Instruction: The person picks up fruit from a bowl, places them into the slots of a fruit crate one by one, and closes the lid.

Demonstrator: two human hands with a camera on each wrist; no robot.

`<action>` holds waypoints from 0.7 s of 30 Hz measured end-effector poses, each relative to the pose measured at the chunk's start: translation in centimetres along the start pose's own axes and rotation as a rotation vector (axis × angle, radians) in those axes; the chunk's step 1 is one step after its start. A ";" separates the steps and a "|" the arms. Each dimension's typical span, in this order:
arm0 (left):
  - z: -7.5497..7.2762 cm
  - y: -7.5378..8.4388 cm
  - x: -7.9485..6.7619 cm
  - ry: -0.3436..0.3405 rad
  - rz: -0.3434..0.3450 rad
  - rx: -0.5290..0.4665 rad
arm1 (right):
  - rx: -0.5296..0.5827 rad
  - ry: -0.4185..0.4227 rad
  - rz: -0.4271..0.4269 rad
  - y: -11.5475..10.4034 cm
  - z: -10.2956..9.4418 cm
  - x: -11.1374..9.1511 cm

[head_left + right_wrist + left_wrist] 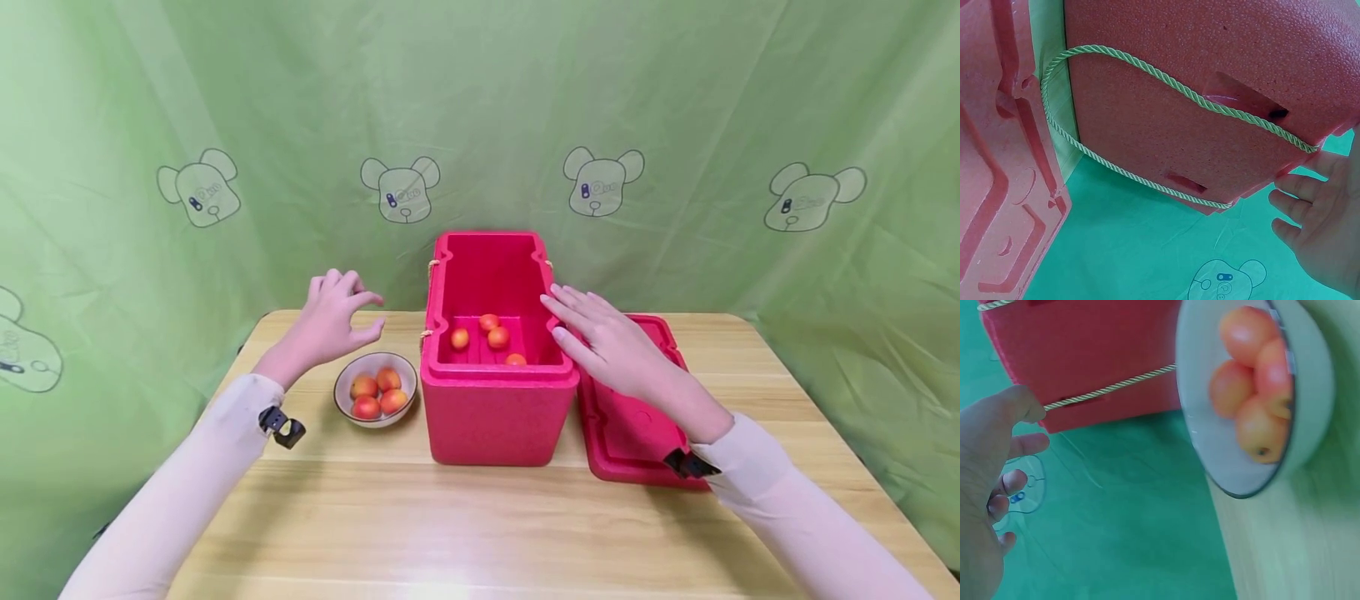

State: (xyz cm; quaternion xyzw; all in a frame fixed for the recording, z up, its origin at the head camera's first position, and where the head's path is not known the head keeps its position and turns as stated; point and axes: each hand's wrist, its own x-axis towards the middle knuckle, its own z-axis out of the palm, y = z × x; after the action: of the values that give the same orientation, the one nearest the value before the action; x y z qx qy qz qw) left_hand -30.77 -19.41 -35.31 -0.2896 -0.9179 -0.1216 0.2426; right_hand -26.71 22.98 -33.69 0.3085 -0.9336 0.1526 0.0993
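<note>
A red foam box [498, 423] stands uncovered on the table, with several small orange-red fruits [498, 337] on its floor. To its left sits a white bowl [381, 422] with a dark rim, holding several more such fruits [364, 407]. My left hand [330, 325] is raised beyond and left of the bowl, thumb and forefinger spread apart, nothing between them. My right hand [611, 346] has its fingers extended at the box's right rim; in the right wrist view, the fingertips [1285, 231] are beside the box edge near the rope handle [1147, 69].
The red lid [637, 433] lies on the table right of the box, partly under my right forearm. Another rope [1110, 389] runs along the box's left side. A green curtain [495, 100] with bear-head prints hangs behind the wooden table [450, 533].
</note>
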 end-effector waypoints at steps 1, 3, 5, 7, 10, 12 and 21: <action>0.1 -0.1 -0.2 -0.012 -0.005 0.001 | -0.001 0.001 -0.001 0.0 0.0 0.0; 0.5 -0.3 -0.6 -0.037 -0.013 0.009 | 0.000 0.001 -0.001 0.0 -0.1 0.0; 0.8 -0.4 -0.9 -0.062 -0.020 0.020 | -0.001 0.004 -0.004 0.0 0.0 0.0; 1.1 -0.6 -1.2 -0.083 -0.021 0.031 | -0.004 0.010 -0.010 0.0 0.0 0.0; 1.6 -0.7 -1.7 -0.111 -0.018 0.043 | -0.008 0.016 -0.016 0.1 0.0 0.0; 1.9 -0.8 -2.1 -0.130 -0.012 0.047 | -0.009 0.018 -0.016 0.1 0.1 0.0; 2.4 -1.4 -3.4 -0.213 -0.006 0.005 | -0.006 0.014 -0.012 0.1 0.1 0.0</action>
State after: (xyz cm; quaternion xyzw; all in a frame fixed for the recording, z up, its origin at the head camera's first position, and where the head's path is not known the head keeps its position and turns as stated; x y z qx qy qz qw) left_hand -30.05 -21.31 -39.23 -0.2976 -0.9396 -0.0887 0.1440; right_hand -26.79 22.98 -33.76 0.3129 -0.9314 0.1513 0.1078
